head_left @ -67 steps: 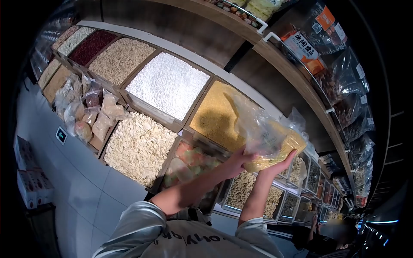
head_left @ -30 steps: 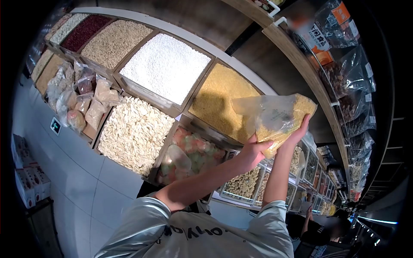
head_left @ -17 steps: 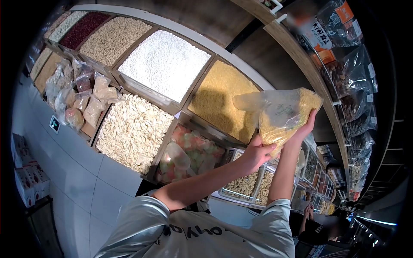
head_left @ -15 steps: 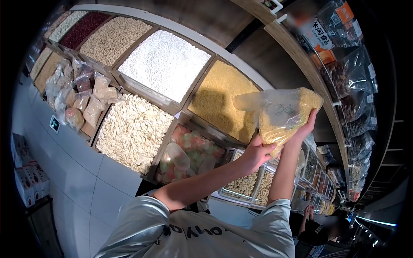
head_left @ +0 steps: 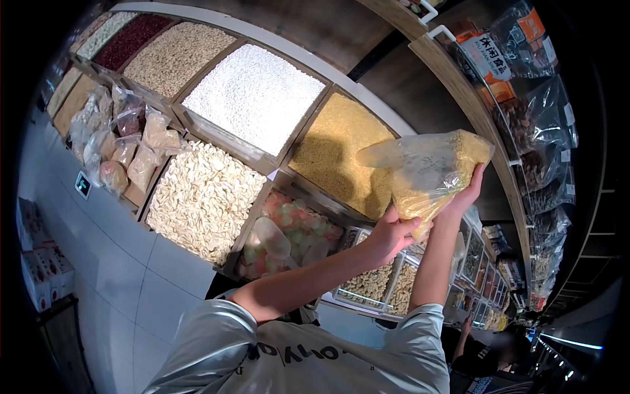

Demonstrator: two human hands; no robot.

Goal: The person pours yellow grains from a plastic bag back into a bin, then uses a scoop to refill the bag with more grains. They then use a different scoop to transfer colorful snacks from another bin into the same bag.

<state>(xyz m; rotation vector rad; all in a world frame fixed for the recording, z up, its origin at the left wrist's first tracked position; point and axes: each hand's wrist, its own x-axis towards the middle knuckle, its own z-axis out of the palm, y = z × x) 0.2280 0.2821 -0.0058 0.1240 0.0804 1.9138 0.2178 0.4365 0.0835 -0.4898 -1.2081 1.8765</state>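
A clear plastic bag of yellow grain (head_left: 430, 174) hangs tilted over the right edge of the bin of yellow grain (head_left: 341, 141). My left hand (head_left: 390, 238) is closed on the narrow lower corner of the bag. Against the bag's right side, my right hand (head_left: 467, 196) wraps round it from below. The loose, partly see-through end of the bag points left over the grain. Shadows of the hands and bag fall on the grain in the bin.
Left of the grain are bins of white beads (head_left: 252, 95) and pale flat pieces (head_left: 205, 200). A white scoop (head_left: 272, 238) lies on wrapped sweets. Bagged goods (head_left: 141, 148) sit further left. A shelf edge (head_left: 469, 98) curves at right; another person (head_left: 482, 358) is at lower right.
The bag has sagged and tilted slightly in my hands, its printed side turning a little. Both hands keep their grip. The other person's arm at lower right has shifted.
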